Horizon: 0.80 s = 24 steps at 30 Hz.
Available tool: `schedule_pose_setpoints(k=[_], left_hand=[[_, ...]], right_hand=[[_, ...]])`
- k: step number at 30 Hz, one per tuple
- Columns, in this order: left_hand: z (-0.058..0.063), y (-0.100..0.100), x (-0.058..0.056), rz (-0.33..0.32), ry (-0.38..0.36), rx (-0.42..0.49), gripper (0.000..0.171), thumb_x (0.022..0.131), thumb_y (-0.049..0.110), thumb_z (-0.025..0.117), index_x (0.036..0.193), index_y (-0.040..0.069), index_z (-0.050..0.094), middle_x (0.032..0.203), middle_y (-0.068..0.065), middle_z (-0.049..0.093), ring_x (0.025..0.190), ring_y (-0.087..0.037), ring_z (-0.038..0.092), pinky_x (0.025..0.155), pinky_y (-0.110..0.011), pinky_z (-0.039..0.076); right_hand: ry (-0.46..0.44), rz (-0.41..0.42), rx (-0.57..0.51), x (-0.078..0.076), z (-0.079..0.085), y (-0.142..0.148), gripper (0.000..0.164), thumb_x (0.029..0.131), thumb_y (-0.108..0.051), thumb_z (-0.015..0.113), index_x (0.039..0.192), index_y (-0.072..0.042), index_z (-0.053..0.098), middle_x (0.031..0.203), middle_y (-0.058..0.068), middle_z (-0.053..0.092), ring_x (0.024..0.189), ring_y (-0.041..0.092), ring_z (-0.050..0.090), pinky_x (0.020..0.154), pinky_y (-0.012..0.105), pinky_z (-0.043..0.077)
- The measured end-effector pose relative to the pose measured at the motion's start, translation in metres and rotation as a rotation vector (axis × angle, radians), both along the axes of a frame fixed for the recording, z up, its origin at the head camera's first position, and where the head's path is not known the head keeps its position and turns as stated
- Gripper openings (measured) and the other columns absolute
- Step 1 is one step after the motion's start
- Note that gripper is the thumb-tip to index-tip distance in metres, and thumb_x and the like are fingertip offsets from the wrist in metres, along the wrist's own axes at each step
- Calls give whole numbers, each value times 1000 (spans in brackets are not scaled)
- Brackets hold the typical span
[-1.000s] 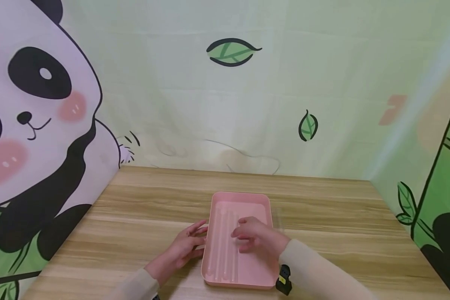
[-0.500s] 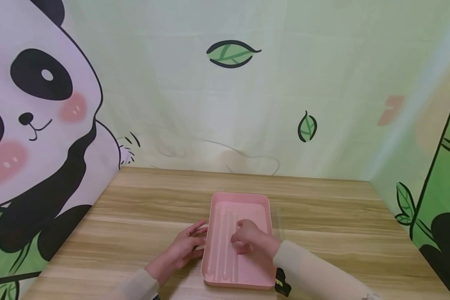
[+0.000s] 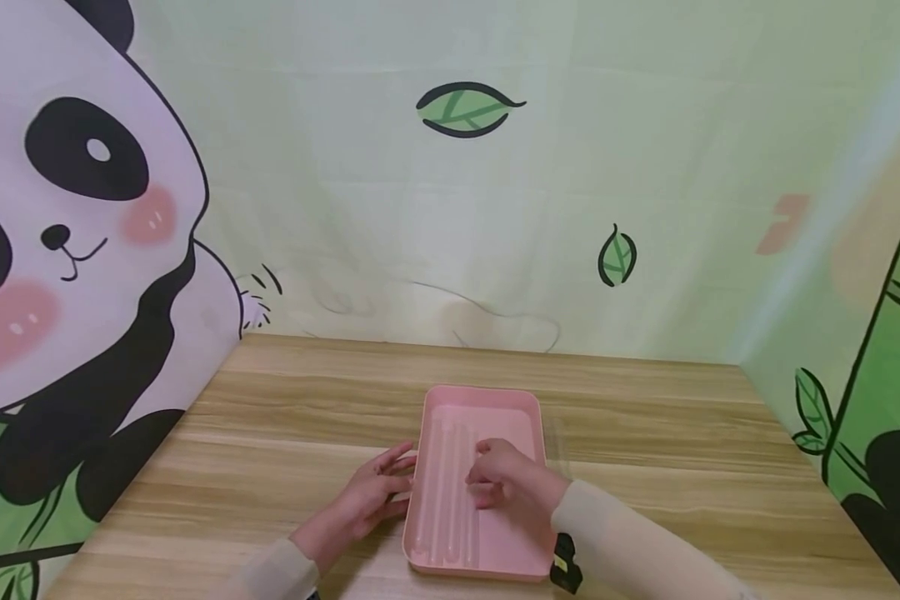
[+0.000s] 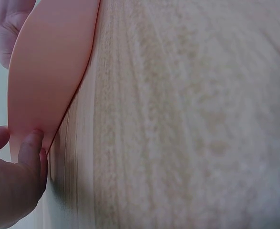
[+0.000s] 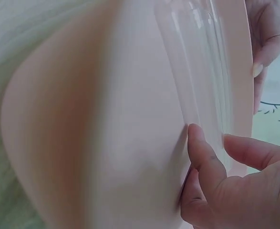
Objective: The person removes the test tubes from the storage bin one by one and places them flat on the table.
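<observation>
A pink rectangular tray (image 3: 513,542) lies on the wooden table with its long side pointing away from me. Along its left half sits a clear plastic piece (image 3: 446,500) with several long, rounded ridges. My right hand (image 3: 506,475) reaches into the tray over the right edge of this piece. In the right wrist view, thumb and curled fingers (image 5: 204,162) pinch that edge from both sides. My left hand (image 3: 371,492) rests beside the tray, its loosely spread fingertips touching the outer left wall (image 4: 49,71). The undersides of the right fingers are partly hidden.
The wooden table (image 3: 307,400) runs back to a green cloth backdrop (image 3: 345,167) printed with a panda and leaves. Just right of the tray, a faint clear edge (image 3: 558,442) shows on the table. A black device (image 3: 566,565) hangs at the right wrist.
My right hand has moved slightly toward me, and its fingers have closed from loosely spread to a pinch at the clear piece's edge. The left hand and the tray stay in place.
</observation>
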<state>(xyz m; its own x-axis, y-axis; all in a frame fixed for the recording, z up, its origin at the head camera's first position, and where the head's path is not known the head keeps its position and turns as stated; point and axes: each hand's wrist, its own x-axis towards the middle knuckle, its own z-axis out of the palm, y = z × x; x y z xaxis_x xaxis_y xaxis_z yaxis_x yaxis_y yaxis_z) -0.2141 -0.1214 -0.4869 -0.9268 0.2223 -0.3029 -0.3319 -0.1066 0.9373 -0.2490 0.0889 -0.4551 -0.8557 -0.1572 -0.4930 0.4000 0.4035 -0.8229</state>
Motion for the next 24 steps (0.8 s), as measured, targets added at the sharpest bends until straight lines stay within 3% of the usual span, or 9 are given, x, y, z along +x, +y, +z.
schedule_pose_setpoints(k=[12, 16, 24], left_hand=[[0, -1, 1, -1, 2, 1, 70, 95, -7, 53, 160, 0, 26, 161, -33, 31, 107, -15, 65, 90, -34, 58], [0, -1, 1, -1, 1, 0, 70, 95, -7, 53, 160, 0, 26, 161, -33, 32, 107, -14, 65, 90, -34, 57], [-1, -1, 1, -2, 7, -2, 71, 95, -7, 54, 160, 0, 26, 161, -33, 31, 106, -14, 65, 92, -36, 59]], right_hand=[[-20, -5, -125, 0, 6, 9, 79, 83, 15, 55, 154, 16, 22, 65, -1, 44, 56, 10, 49, 67, 31, 63], [-12, -14, -131, 0, 7, 12, 78, 83, 15, 55, 154, 15, 24, 76, 5, 52, 63, 13, 52, 67, 30, 63], [-10, -42, -151, -3, 13, 15, 73, 88, 12, 56, 155, 11, 28, 84, 8, 59, 57, 13, 58, 59, 28, 61]])
